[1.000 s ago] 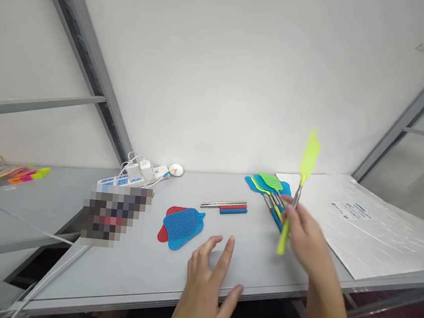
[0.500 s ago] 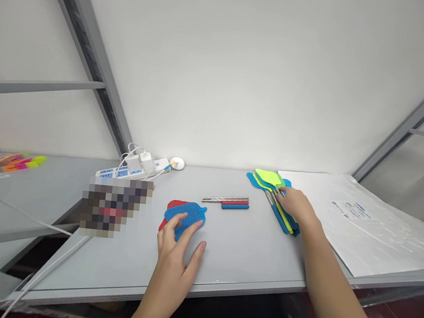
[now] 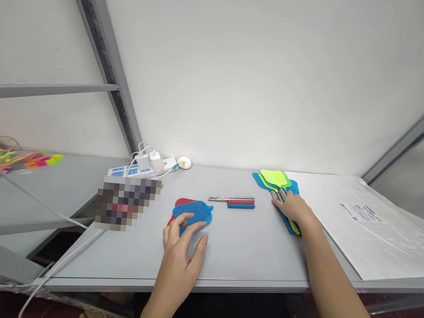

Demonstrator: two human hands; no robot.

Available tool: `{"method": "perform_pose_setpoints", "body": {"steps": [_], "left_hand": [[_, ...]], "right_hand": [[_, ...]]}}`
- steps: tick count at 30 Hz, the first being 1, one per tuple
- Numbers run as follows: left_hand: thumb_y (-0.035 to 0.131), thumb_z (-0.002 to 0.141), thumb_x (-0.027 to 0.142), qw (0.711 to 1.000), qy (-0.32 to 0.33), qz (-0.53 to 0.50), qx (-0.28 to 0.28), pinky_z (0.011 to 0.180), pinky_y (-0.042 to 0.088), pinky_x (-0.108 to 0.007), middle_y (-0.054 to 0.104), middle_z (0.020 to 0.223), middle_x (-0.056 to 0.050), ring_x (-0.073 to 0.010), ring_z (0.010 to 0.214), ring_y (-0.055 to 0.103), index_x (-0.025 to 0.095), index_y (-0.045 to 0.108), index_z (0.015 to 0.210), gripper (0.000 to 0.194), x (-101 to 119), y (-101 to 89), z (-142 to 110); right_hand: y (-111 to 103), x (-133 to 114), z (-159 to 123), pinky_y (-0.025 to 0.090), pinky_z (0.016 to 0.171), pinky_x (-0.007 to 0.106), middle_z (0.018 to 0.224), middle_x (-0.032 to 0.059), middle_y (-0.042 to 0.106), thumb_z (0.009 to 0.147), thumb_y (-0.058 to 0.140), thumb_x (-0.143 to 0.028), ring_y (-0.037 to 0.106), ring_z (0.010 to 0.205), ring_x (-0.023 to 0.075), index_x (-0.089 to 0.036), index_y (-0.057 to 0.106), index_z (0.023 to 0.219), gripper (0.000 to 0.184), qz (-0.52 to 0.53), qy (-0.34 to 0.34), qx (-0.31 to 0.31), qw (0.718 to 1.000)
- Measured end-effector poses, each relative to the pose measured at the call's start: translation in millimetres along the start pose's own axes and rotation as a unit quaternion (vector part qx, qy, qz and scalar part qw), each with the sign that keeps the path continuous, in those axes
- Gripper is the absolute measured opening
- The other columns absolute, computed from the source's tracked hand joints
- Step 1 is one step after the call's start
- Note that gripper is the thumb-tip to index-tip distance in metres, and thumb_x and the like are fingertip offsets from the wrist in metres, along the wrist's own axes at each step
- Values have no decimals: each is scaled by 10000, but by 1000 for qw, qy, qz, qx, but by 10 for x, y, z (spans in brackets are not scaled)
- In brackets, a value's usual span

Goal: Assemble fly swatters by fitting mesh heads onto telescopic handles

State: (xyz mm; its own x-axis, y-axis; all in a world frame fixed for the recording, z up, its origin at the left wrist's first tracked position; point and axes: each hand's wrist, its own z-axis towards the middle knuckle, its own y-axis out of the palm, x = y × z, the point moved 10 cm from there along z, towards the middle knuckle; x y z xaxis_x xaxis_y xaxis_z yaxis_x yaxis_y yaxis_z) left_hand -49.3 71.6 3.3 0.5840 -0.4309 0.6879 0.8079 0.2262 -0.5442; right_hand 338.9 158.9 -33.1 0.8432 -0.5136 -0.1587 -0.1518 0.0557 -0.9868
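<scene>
My left hand lies on the grey table with fingers spread, its fingertips on a blue swatter head that covers a red swatter head. My right hand rests flat on the handles of a pile of assembled fly swatters, green-yellow and blue, at the right of the table. Between the hands lie metal rods with a red and a blue grip.
A white power strip with chargers and cables sits at the back left beside a small white round thing. A clear plastic bag with a label covers the right end. Bright swatter parts lie on the neighbouring table at left.
My right hand swung the yellow swatter down onto the pile and let it go. My left hand moved left and forward onto the blue swatter head.
</scene>
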Motion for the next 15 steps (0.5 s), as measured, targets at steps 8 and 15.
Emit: {"method": "perform_pose_setpoints", "body": {"steps": [8,15], "left_hand": [[512,965,310,1000,6,4,-14,1047,385,-567,461,1325,-92,-316,1272,389,287,653,1157,239,-11,28,-3],[518,962,304,1000,7,9,-11,1046,392,-553,471,1326,-87,-312,1275,390,287,656,1152,236,-15,30,-4]], "right_hand": [[-36,-174,-72,531,899,463,1285,104,588,945,607,-376,617,1084,244,-177,570,1274,386,-30,-9,48,998],[-22,-449,-183,535,892,462,1281,100,589,943,612,-367,620,1076,242,-178,570,1272,382,-39,-47,51,997]]}}
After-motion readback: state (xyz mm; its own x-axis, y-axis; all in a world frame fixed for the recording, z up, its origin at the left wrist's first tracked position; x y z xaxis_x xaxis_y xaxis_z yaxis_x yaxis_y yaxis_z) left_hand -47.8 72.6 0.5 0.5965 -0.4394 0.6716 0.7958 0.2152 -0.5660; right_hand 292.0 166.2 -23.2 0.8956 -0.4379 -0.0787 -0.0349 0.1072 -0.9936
